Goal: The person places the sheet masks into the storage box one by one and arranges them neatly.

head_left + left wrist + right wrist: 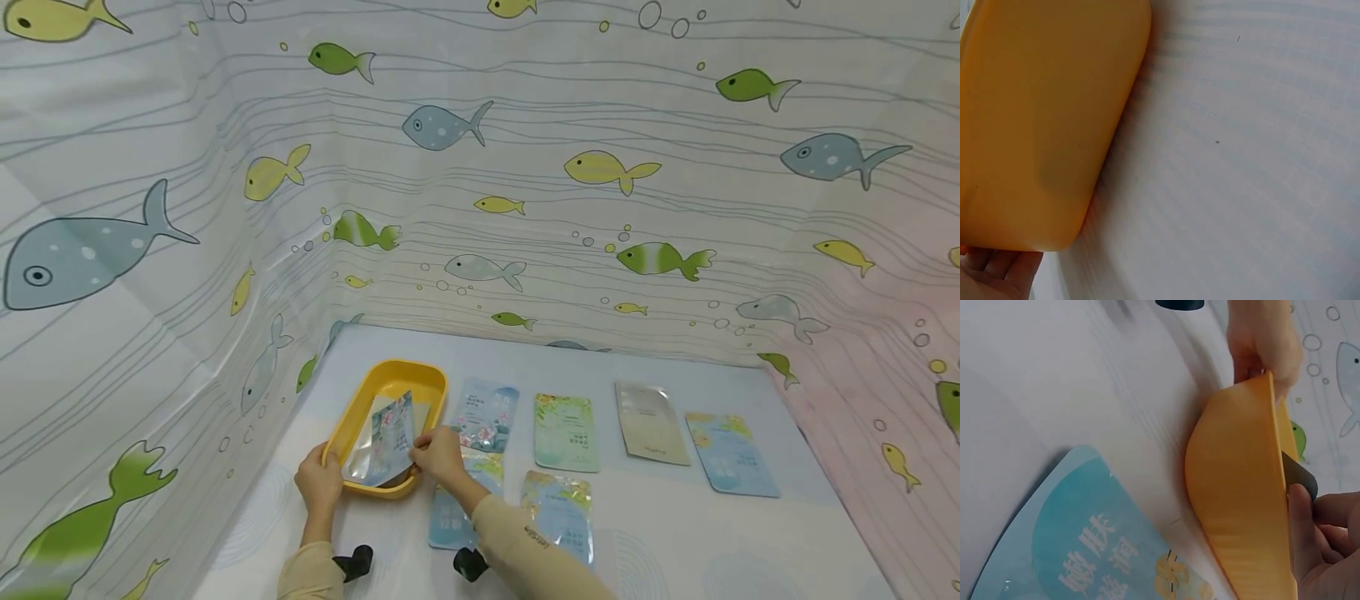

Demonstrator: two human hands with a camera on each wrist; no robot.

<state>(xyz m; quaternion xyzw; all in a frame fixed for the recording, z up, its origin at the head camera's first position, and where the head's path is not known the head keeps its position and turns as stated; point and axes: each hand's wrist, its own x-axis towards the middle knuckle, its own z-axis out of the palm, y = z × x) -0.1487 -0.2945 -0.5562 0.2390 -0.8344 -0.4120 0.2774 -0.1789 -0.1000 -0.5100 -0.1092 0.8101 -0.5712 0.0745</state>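
A yellow plastic basin (408, 379) stands on the left part of the table. My left hand (318, 482) grips its near-left rim; the left wrist view has those fingers at the basin's outer wall (1047, 125). My right hand (441, 454) pinches the edge of a blue-grey floral sachet (393, 442), which stands tilted inside the basin. Under it lies a silvery sachet (360, 458), partly covered. In the right wrist view the thumb and fingers of the right hand (1329, 540) hold a dark-looking sachet corner (1300, 474) at the basin's rim.
Beside the basin lie a floral sachet (487, 408) and a blue one (450, 517) under my right forearm. Farther right are a green sachet (566, 433), another blue one (558, 517), a silver-beige one (652, 425) and a blue-yellow one (731, 454). Fish-printed curtains (525, 233) surround the table.
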